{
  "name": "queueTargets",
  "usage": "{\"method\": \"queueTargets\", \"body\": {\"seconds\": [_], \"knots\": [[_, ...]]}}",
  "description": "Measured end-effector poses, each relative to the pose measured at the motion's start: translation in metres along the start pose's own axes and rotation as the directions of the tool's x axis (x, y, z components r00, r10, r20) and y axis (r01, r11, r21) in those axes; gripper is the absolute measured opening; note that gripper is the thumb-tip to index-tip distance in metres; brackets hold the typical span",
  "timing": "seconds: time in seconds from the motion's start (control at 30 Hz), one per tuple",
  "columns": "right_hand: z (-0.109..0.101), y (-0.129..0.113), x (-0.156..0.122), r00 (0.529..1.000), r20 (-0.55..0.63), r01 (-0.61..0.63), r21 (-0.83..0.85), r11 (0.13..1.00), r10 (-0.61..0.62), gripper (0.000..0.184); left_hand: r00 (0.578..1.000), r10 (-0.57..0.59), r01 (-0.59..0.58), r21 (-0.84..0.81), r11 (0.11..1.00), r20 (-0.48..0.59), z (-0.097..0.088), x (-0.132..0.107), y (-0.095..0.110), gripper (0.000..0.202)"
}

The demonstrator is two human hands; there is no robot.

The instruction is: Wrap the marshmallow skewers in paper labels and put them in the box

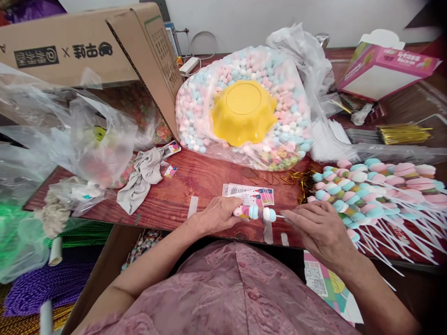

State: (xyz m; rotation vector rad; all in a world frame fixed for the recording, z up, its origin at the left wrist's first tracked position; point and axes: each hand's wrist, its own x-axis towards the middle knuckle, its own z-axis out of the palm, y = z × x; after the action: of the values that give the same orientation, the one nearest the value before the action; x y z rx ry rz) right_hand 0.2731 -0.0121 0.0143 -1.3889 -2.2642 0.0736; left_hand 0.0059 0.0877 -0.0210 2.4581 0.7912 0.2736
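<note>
A marshmallow skewer (253,212) lies level between my hands, low over the table's front edge. It carries blue, white and pink marshmallows, with a gap before the last blue-and-white one (269,214). My left hand (220,215) is closed round its left end, where a pink and yellowish piece shows at the fingertips. On the other side, my right hand (319,230) pinches the skewer's white stick (280,216). Just beyond my left hand lie printed cards (256,193). Finished-looking marshmallow skewers (363,190) are piled beside my right hand, their white sticks pointing towards the front right.
An upturned yellow bowl (244,111) rests on a large clear bag of marshmallows (193,107). Left stands a cardboard box (139,51), with plastic bags and a grey cloth (141,179). Gold twist ties (403,134) and a pink carton (387,70) sit at right.
</note>
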Motion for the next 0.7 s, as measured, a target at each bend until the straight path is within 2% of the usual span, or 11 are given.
{"method": "queueTargets", "body": {"seconds": [0.07, 0.17, 0.27, 0.37, 0.5, 0.6, 0.7], "knots": [[-0.001, -0.006, 0.003, 1.0, 0.015, 0.027, 0.039, 0.999, -0.028, 0.031, 1.0, -0.022, 0.022, 0.002, 1.0, -0.006, 0.001, 0.0, 0.002, 0.015], [0.003, -0.011, 0.004, 0.997, 0.081, -0.028, 0.134, 0.991, 0.017, 0.026, 0.998, -0.044, 0.046, 0.034, 0.998, -0.055, 0.002, 0.001, 0.004, 0.012], [0.005, -0.01, 0.005, 0.99, 0.112, -0.094, 0.069, 0.993, 0.086, 0.031, 0.99, -0.047, 0.059, 0.089, 0.994, -0.134, 0.002, -0.001, 0.004, 0.021], [0.002, -0.008, 0.007, 0.992, 0.105, -0.07, -0.025, 0.997, 0.072, 0.036, 0.983, -0.018, 0.047, 0.156, 0.987, -0.183, 0.002, -0.005, 0.004, 0.023], [-0.004, -0.013, 0.013, 0.988, 0.153, -0.005, -0.015, 1.0, 0.008, 0.037, 0.986, 0.015, 0.022, 0.217, 0.976, -0.167, 0.002, -0.009, 0.007, 0.018], [-0.005, -0.02, 0.017, 0.981, 0.191, 0.018, 0.034, 0.999, -0.024, 0.037, 0.987, -0.014, 0.047, 0.206, 0.977, -0.158, 0.003, -0.008, 0.008, 0.024], [-0.003, -0.026, 0.018, 0.969, 0.246, -0.007, 0.106, 0.994, -0.02, 0.037, 0.989, -0.053, 0.08, 0.196, 0.977, -0.138, 0.004, -0.008, 0.008, 0.019]]}}
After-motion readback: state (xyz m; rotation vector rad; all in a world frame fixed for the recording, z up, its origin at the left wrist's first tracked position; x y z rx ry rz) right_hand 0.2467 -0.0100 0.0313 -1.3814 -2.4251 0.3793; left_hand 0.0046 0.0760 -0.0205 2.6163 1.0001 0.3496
